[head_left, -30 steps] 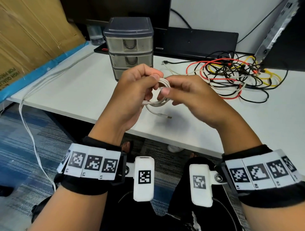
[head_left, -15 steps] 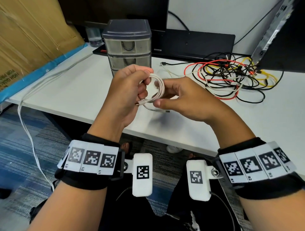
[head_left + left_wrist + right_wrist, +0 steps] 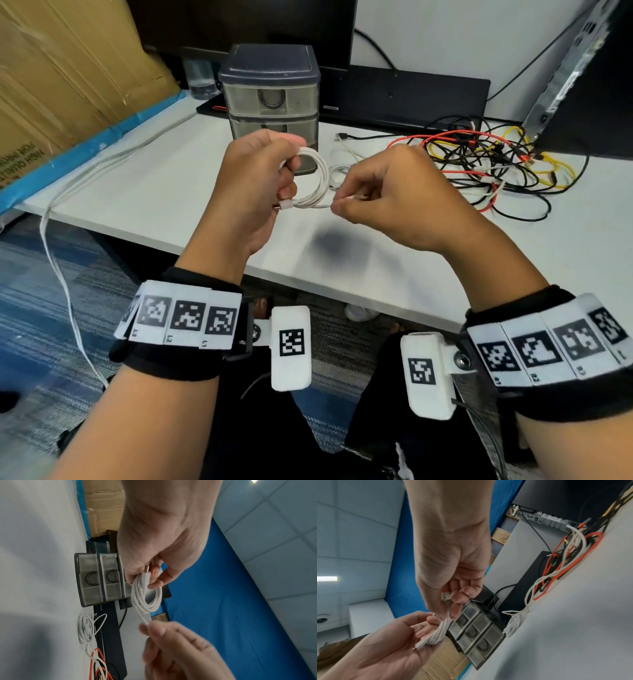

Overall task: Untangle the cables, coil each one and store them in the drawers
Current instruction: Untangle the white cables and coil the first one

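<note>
- Above the white counter [image 3: 137, 192], our left hand [image 3: 253, 185] grips a nearly coiled thin white cable [image 3: 317, 181]; our right hand [image 3: 387, 195] pinches its free end.
- Far right, the tangled heap of red, black and yellow cables [image 3: 486, 164] remains; the small grey plastic drawers [image 3: 270, 99] stand closed.

1. Your left hand [image 3: 253, 185] and right hand [image 3: 394, 198] are hovering side by side above the near edge of the desk [image 3: 154, 192], with a coiled cable [image 3: 317, 181] hanging between them.
2. A drawer unit [image 3: 270, 99] is standing on the desk behind your left hand.
3. A second coiled cable [image 3: 339, 173] is lying just right of the drawers.
4. A tangle of cables [image 3: 486, 164] is sprawling farther right, behind your right hand.
5. A monitor [image 3: 246, 24] is standing behind the drawers.
</note>
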The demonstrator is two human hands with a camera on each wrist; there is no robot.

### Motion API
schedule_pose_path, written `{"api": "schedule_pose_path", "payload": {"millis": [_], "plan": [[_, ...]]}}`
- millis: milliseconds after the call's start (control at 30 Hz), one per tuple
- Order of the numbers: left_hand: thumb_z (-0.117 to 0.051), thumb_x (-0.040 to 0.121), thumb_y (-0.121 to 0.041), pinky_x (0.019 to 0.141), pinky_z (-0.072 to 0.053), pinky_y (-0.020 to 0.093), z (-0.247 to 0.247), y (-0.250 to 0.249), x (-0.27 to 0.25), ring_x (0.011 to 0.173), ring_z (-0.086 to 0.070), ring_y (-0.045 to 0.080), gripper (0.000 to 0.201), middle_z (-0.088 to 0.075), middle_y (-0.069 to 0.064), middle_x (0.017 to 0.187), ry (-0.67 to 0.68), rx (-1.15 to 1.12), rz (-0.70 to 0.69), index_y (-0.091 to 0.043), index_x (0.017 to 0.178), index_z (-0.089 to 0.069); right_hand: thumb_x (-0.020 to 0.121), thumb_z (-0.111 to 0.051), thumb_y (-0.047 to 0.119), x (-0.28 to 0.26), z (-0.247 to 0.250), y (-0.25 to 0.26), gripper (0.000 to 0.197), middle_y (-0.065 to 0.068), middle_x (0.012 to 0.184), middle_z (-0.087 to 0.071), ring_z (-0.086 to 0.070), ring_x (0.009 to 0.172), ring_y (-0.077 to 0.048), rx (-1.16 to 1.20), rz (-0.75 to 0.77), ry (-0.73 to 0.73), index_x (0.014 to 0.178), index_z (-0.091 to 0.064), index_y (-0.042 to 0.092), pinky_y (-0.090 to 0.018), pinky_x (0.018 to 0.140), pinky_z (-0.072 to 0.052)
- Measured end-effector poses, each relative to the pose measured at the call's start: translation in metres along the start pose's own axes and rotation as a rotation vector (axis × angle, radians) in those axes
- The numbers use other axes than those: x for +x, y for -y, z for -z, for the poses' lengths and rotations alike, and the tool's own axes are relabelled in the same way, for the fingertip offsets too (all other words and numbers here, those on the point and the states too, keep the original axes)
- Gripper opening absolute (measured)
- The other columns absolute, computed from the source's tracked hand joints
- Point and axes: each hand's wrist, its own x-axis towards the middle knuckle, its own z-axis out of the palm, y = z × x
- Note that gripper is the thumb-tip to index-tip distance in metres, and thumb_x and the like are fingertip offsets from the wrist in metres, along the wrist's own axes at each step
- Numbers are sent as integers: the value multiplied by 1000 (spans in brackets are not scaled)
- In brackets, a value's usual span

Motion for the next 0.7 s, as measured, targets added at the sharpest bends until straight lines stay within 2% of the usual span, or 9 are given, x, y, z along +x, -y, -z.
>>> {"api": "schedule_pose_path", "payload": {"millis": [133,233,300,400,467,500,600,700], "plan": [[-51,96,-2,51,-36,23,-7,-4,-2,50,-43,7,23,-56,1,67,34,163,-42,-13,84,-67,82,-84,19,3,1,12,13,9,62,-67,-64,54,-6,79,75,-43,82,-73,12,-20,53,-50],[-52,95,-4,61,-44,34,-11,-6,-6,61,-51,18,21,-59,11,76,107,225,-48,-13,82,-66,83,-84,14,6,-3,12,18,7,66,-70,-68,55,-9,148,104,-46,83,-67,6,-24,55,-55],[-50,96,-2,59,-45,38,-13,-8,-10,60,-54,23,20,-59,16,74,157,187,-29,-10,83,-63,82,-84,13,7,-7,11,19,6,69,-68,-65,60,-6,147,137,-96,83,-66,8,-23,57,-53],[-44,98,2,54,-43,29,-12,-9,-13,43,-47,8,22,-55,0,53,203,94,-2,-7,83,-57,78,-87,20,6,-12,11,25,4,87,-57,-51,74,-4,51,215,-209,87,-65,12,-17,64,-43],[-43,99,2,51,-44,24,-12,-8,-13,42,-44,3,23,-54,-5,53,208,55,5,-8,84,-57,77,-88,21,7,-12,12,30,6,97,-51,-54,86,-5,88,195,-214,90,-61,16,-14,69,-44],[-44,99,2,50,-44,22,-12,-7,-14,44,-42,4,23,-53,-3,55,207,32,10,-8,84,-59,78,-87,18,7,-11,13,34,6,99,-53,-59,86,-7,147,164,-191,93,-57,17,-16,67,-48],[-46,99,1,54,-42,22,-11,-2,-12,52,-39,8,22,-49,3,63,205,-19,19,-7,87,-63,80,-86,13,6,-9,12,43,2,88,-64,-67,69,-15,280,110,-150,97,-47,16,-25,57,-53],[-56,97,-5,70,-47,32,-5,1,-9,67,-53,16,13,-60,10,75,275,102,-69,-7,95,-68,79,-87,16,7,-1,9,46,1,73,-67,-66,63,-20,286,93,-117,99,-45,18,-34,57,-55]]}}
